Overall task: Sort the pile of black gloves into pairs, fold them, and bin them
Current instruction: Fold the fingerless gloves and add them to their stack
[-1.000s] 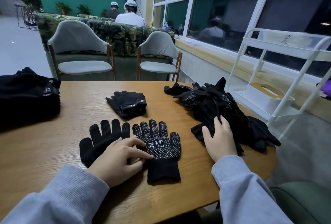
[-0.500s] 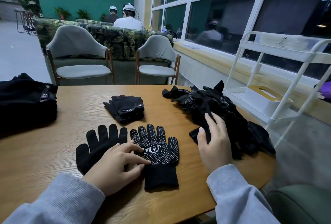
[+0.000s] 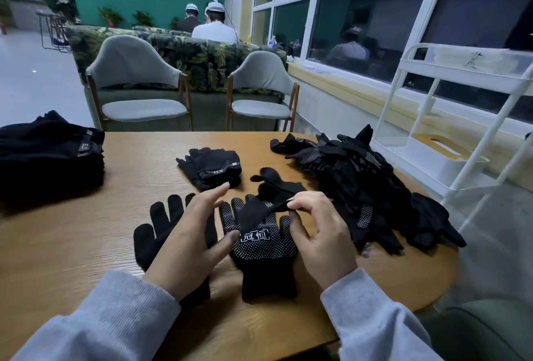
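At the wooden worktop (image 3: 86,245) the person's right hand (image 3: 320,233) pinches a black glove (image 3: 277,190) by its edge between thumb and curled fingers, holding it up just above a dotted glove (image 3: 262,248) that lies flat with a white printed label. The left hand (image 3: 187,242) hovers with fingers spread and relaxed over a plain glove (image 3: 161,228) lying beside the dotted one. A loose pile of gloves (image 3: 360,187) sits to the right, near the worktop's edge. Farther back rests a folded pair (image 3: 212,168), and a stack of dark folded cloth (image 3: 49,158) sits at the left.
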Available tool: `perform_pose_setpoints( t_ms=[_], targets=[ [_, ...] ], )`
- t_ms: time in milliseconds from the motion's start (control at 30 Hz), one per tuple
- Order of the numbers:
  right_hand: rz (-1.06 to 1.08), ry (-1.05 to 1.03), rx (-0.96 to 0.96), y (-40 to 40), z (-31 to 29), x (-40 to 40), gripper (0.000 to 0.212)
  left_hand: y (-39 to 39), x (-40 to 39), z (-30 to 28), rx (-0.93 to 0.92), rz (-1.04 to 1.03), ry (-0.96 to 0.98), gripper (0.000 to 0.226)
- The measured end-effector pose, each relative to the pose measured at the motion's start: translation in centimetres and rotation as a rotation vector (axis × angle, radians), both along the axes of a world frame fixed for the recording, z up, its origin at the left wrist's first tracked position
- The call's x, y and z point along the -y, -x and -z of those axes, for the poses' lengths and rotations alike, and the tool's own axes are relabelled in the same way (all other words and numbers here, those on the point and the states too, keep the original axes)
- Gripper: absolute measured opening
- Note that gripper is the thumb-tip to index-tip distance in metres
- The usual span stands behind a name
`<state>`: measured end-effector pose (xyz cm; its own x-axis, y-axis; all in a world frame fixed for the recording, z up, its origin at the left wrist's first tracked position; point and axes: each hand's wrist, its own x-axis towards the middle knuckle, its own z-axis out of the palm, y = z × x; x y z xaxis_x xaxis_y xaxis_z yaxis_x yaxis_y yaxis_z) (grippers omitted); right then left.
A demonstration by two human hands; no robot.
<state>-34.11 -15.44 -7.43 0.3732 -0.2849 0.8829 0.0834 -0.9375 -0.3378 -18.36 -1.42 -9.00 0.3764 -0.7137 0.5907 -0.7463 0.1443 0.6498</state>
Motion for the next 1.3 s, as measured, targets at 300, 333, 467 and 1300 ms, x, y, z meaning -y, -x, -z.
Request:
perform_pose_setpoints(
  t_ms=[300, 333, 467, 1300],
  targets=[
    [-0.124, -0.09, 0.005, -1.5, -0.3, -1.6, 0.019, -0.5, 0.0, 0.5, 0.2, -0.119, -0.005, 0.048],
    [-0.126, -0.12, 0.01, -1.6, -0.3, -1.7, 0.02, -0.5, 0.0, 0.6, 0.21, -0.121, -0.031, 0.059],
    [-0.115, -0.26, 0.019, -1.9, -0.2, -2.2, 0.036, -0.4, 0.1, 0.4, 0.2, -0.114, -0.022, 0.063],
    [0.034, -0.059, -0.159, -1.3, -1.4, -2.8, 0.024, 0.9, -1.1, -2.5, 0.147, -0.148, 0.13, 0.037]
  ],
)
